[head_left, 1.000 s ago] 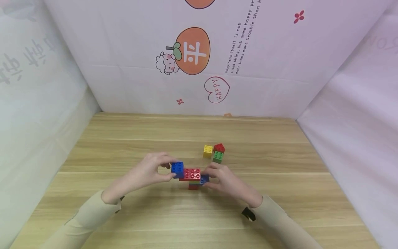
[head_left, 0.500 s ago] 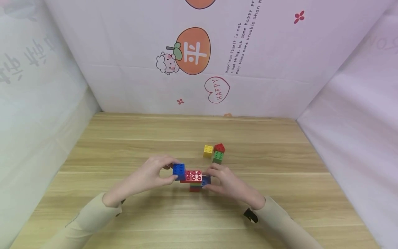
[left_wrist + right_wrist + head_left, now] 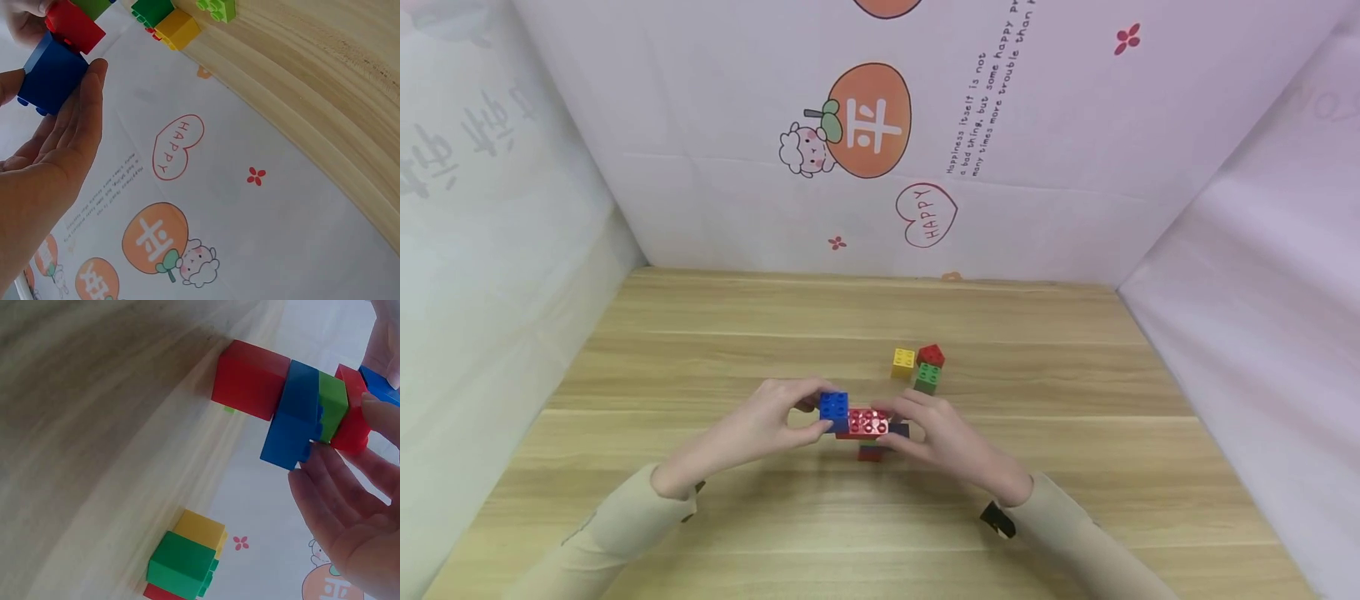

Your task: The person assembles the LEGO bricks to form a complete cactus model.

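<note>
My left hand pinches a blue toy brick between thumb and fingers, at the left end of a long red brick. That red brick tops a stack: below it come a light green brick, a longer blue brick jutting to the right, and a red brick at the bottom. On the right end of the long red brick, my right hand grips with its thumb on the near side and its fingers on the far side. In the head view this hand partly covers the jutting blue brick.
Behind the stack on the wooden table stand a yellow brick, a dark green brick and a red brick. A lime green brick shows in the left wrist view. White printed cloth walls the table's back and sides.
My right hand has shifted its fingers from the jutting blue brick up to the long red brick. The left hand and its blue brick have moved slightly right with the stack.
</note>
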The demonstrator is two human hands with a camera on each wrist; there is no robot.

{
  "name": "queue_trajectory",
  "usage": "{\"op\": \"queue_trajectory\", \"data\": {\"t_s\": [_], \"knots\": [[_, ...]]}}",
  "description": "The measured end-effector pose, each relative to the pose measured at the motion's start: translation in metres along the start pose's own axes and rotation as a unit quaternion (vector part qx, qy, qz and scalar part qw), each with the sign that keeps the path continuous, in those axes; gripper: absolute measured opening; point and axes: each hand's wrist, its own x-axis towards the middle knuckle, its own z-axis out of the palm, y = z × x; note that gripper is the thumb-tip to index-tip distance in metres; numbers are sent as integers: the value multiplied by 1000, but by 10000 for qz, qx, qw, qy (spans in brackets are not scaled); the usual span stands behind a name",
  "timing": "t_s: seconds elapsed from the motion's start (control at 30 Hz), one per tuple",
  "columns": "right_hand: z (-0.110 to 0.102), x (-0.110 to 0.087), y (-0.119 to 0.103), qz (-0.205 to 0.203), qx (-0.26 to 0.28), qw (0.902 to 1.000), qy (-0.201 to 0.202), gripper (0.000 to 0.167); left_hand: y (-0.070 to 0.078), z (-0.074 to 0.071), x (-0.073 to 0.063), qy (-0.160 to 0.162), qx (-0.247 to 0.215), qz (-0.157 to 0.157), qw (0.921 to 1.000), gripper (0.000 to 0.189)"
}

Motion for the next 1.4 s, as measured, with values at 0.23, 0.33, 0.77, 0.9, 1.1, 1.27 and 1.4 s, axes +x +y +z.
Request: {"op": "queue_trajectory", "data": {"t_s": [0.23, 0.33, 0.77, 0.9, 1.1, 1.27, 1.4], "knots": [[2, 0, 1, 76, 20, 9999, 128, 39, -6, -1, 1, -36, -109, 149, 9998, 37], [2, 0, 1, 55, 34, 9998, 165, 39, -7, -2, 1, -97, -131, 188, 9997, 38], [4, -2, 1, 136, 197, 9993, 277, 37, -2, -2, -1, -138, -113, 148, 9997, 40], [5, -2, 0, 132, 157, 9992, 330, 37, -1, -1, 1, -60, -56, 189, 9998, 37], [5, -1, -1, 87, 121, 9991, 386, 36, -2, -1, 1, -62, 46, 213, 9997, 35], [5, -1, -1, 97, 105, 9991, 403, 35, -5, -3, 2, -178, 58, 302, 9994, 37], [4, -1, -2, 189, 95, 9991, 363, 36, -7, -5, 2, -248, -38, 322, 9992, 37]]}}
